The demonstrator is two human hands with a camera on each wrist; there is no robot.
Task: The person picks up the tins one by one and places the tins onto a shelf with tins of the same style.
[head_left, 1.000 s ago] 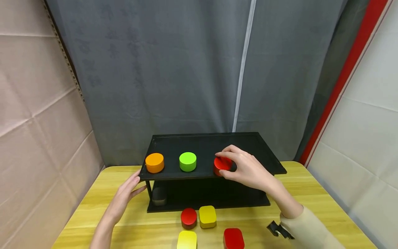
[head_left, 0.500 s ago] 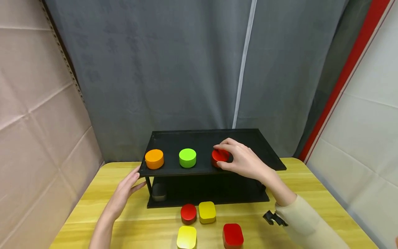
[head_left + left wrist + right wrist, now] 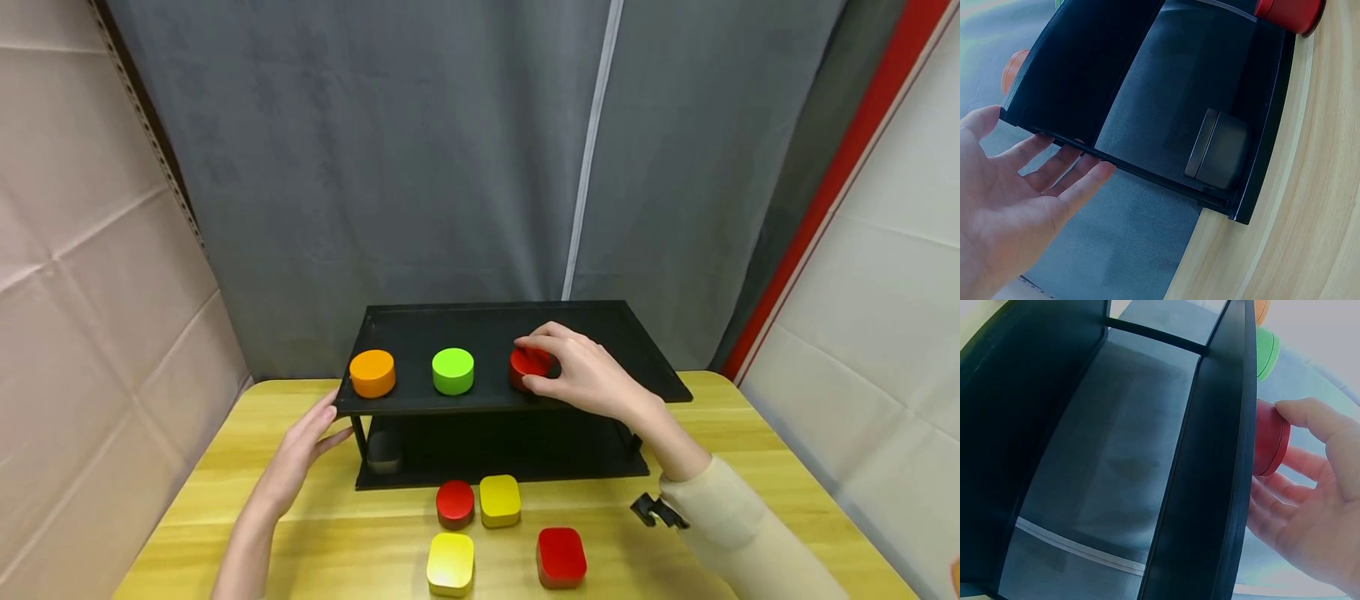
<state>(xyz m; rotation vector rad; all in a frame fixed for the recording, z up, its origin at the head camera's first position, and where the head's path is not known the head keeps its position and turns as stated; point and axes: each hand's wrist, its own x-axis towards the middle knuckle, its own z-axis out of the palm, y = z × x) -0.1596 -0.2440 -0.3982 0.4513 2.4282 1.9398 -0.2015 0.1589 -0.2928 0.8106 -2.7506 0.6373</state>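
The right hand (image 3: 587,373) pinches a red disc (image 3: 527,365), green disc (image 3: 452,372) to its left; the left hand (image 3: 296,454), fingers extended, touches the black shelf (image 3: 480,325).

Cream right sleeve (image 3: 750,529), angular black fitting (image 3: 658,511)

On wooden table (image 3: 330,533): shelf (image 3: 442,321); four blocks (image 3: 454,502)

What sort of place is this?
Probably a screened booth for tabletop work: a grey fabric curtain hangs behind a yellow wood-grain table, with creased pale sheets at both sides.
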